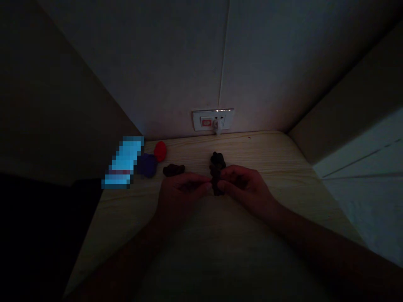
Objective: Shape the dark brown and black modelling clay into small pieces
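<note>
In dim light, my right hand (248,186) grips the side of a small dark, lumpy figure (215,191) between thumb and fingers. The figure looks like modelling clay, with a blackish rounded top (218,159) and a brown lower part. My left hand (184,191) is closed in a pinch, its fingertips right at the figure's left side. Whatever lies between those fingertips is too small and dark to make out. Just behind the left hand lies a brown lump (174,169), partly covered by it.
A red lump (160,151) and a purple-blue lump (147,165) lie at the back left, beside a bright, pixelated phone-like screen (124,161). A wall socket (213,120) with a plug sits behind the pale wooden tabletop (261,151). Walls or panels stand at both sides.
</note>
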`<state>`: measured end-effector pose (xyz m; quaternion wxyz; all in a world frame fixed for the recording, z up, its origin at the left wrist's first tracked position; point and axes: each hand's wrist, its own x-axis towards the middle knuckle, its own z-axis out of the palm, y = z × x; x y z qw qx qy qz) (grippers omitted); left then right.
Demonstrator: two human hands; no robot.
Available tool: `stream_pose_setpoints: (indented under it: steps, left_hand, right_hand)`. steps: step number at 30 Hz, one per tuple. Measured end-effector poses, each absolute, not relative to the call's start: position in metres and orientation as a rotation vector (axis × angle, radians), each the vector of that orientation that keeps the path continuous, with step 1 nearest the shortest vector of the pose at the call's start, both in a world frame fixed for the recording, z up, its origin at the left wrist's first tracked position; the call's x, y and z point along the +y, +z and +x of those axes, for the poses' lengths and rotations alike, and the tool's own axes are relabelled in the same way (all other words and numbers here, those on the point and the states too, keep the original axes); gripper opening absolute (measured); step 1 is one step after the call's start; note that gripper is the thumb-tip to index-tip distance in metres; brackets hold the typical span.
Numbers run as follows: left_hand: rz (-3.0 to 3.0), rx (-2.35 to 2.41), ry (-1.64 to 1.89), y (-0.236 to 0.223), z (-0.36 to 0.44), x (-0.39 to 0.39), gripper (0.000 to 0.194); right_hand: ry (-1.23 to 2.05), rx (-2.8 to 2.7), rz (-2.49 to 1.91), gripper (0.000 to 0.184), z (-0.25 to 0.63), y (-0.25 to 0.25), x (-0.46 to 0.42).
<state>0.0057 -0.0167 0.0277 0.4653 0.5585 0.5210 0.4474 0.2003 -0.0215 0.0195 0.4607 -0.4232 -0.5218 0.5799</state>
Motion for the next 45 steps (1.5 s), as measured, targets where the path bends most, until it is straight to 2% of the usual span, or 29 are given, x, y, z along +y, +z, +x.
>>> stream_pose_setpoints:
  steps: [9, 15, 26, 45]
  left_hand:
    - [1.354, 1.255, 1.102, 0.0279, 0.0066, -0.018, 0.007]
    - [1.256, 1.178, 1.148, 0.0266, 0.0071, -0.0181, 0.018]
    - [1.373, 1.215, 1.103, 0.026, 0.004, -0.0173, 0.007]
    - [1.444, 1.321, 1.157, 0.0227, 0.0072, -0.0227, 0.011]
  right_hand:
    - [1.407, -1.301, -1.044, 0.026, 0.2001, 0.0182, -0.021]
    - [1.412, -1.259, -1.02, 0.023, 0.1996, 0.021, -0.0208]
    - [1.458, -1.222, -1.04, 0.025, 0.1995, 0.0201, -0.0211]
    - [1.437, -1.206, -1.074, 0.025, 0.1969, 0.0204, -0.0215]
